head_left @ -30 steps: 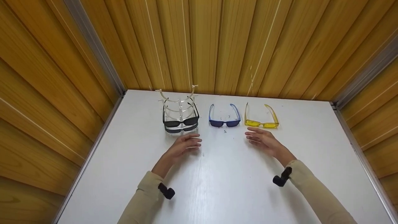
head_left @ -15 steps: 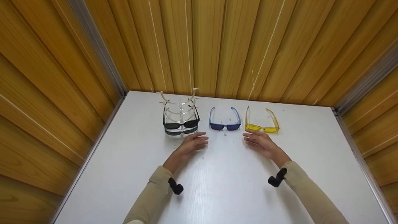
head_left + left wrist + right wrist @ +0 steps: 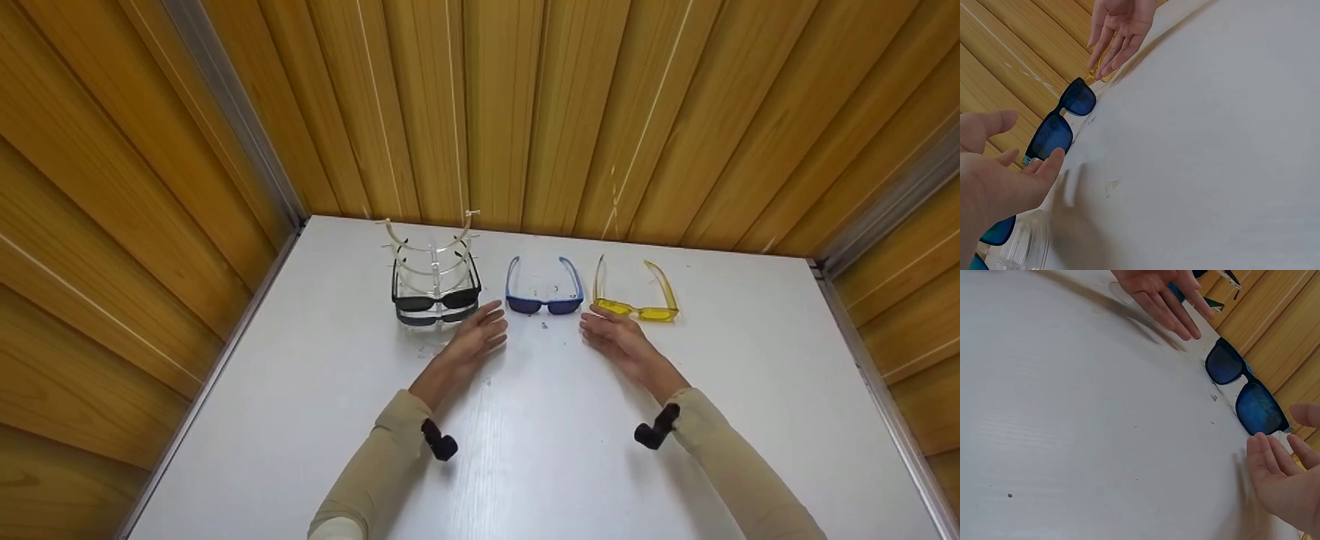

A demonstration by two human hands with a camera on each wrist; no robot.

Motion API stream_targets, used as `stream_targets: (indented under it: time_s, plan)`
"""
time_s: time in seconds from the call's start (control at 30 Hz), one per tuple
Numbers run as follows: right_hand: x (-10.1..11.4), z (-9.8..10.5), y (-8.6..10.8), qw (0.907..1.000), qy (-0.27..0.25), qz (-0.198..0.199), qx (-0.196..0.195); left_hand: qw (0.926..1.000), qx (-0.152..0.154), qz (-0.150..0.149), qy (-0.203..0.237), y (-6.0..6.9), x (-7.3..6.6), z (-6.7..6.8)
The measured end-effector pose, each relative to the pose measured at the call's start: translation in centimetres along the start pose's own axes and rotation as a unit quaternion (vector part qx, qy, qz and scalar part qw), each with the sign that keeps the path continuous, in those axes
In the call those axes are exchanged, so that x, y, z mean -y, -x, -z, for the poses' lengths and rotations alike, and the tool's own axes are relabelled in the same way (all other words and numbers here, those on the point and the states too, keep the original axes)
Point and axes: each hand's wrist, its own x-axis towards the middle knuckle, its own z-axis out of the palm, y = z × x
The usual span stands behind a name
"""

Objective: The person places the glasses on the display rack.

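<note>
- Both hands are drawing inward compared with the preceding second: the left hand (image 3: 472,335) is shifting rightward, away from the stand, and the right hand (image 3: 619,341) is edging leftward.
- The gap between them is narrowing around the sunglasses with blue plastic frame and dark blue lenses (image 3: 544,302); in the inspector's judgement, this is making that pair the focus of the work.
- The blue pair is lying unfolded near the worktop's far edge, lenses facing the near edge, temples pointing away.
- Neither grip is holding anything: fingers are extending loosely, palms facing one another. Fingertip contact with the blue pair is not showing clearly.
- The transparent yellow glasses (image 3: 657,313) are lying to the right, the right hand's fingers partly overlapping them in the head view.
- A clear plastic tiered display stand (image 3: 436,264) is standing towards the far-left corner, bearing black-framed sunglasses (image 3: 415,303) and a second dark pair (image 3: 418,320) below.
- The white, faintly grained worktop (image 3: 555,465) is reflecting light and showing small marks.
- Yellow-brown wood-look panels (image 3: 570,112) are enclosing the far, left and right edges, with grey metal strips (image 3: 232,105) running along the corners.
</note>
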Motion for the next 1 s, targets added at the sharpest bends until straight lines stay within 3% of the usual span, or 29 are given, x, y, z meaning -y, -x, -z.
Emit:
stream_targets:
  time_s: [0.2,0.53,0.77,1.0]
  plan:
    - [-0.2,-0.1,-0.3,0.9999,-0.011,-0.004,-0.003,0.9999,-0.005,0.002,0.012,-0.6,0.0,-1.0]
    - [0.5,-0.9,-0.7,0.9996,-0.027,0.013,-0.002,0.9965,-0.012,0.009,0.083,-1.2,-0.5,-1.6]
    - [0.6,-0.7,-0.8,0.9992,-0.034,0.024,0.002,0.9969,-0.003,0.000,0.078,-1.6,-0.3,-1.5]
    - [0.4,-0.9,-0.9,0.9986,-0.044,0.029,0.000,0.9946,0.010,-0.002,0.103,-1.5,-0.1,-0.9]
